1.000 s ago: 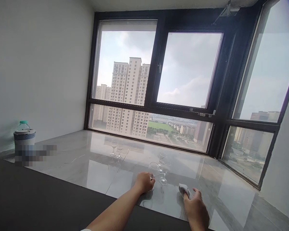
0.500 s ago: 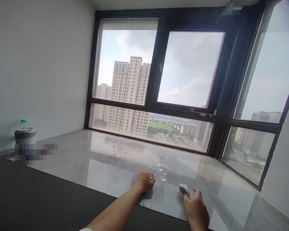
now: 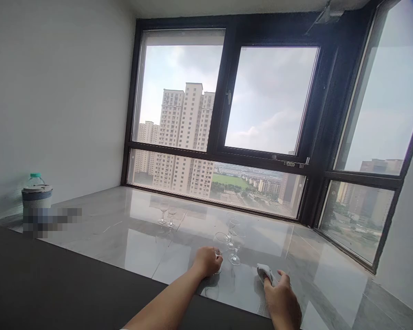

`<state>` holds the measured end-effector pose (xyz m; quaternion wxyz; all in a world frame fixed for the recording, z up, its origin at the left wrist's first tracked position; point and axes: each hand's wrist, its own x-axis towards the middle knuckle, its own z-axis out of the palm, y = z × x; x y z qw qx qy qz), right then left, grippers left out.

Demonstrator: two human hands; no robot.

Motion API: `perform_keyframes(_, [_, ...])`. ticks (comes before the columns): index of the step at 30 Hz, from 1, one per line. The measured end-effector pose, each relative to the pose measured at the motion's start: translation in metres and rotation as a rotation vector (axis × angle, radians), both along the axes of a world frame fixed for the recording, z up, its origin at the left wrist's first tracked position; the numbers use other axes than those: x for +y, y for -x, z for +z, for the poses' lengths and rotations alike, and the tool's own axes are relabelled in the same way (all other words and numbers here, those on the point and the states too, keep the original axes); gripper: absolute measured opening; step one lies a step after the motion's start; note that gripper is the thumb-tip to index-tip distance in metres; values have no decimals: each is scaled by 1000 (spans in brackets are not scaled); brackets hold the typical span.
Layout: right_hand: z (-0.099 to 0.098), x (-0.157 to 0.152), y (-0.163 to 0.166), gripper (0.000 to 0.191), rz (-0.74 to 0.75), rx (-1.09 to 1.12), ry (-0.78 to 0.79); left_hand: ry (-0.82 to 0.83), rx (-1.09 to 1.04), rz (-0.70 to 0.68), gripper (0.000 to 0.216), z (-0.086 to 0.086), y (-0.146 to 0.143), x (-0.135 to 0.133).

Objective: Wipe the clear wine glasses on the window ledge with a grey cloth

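Observation:
My left hand (image 3: 207, 262) is closed round the stem and foot of a clear wine glass (image 3: 220, 242) that stands upright on the glossy grey marble sill (image 3: 131, 238). My right hand (image 3: 281, 301) rests on the sill further right, fingers pinched on a small crumpled white cloth (image 3: 265, 273). Two more stemmed glasses (image 3: 234, 238) stand just behind and to the right of the held one. A further pair of small glasses (image 3: 167, 214) stands apart at mid-left.
A plastic bottle with a green cap behind a round container (image 3: 36, 195) stands at the far left by the white wall. Dark-framed windows (image 3: 227, 114) close off the back and right of the sill. A dark surface (image 3: 55, 288) runs along the near edge.
Both hands hold their places on the glass and the cloth. Only the view has shifted slightly.

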<state>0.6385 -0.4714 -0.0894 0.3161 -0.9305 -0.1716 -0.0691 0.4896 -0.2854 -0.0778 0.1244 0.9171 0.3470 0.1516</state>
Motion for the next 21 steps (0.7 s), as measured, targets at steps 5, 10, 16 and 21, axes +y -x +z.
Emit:
perform_keyframes(5, [-1,0,0,52,-3,3,3,16,5,7,44,3,1,-2])
perform_keyframes(10, [0,-2,0,50,-18,7,-23,35,23,9,44,5,2,-3])
perform_keyframes(16, [0,-2,0,48,-13,-1,-12,17,15,2,42,4,3,-2])
perform_keyframes(21, [-1,-1,-1,52,-2,-2,-13,8,5,1,42,2,1,-1])
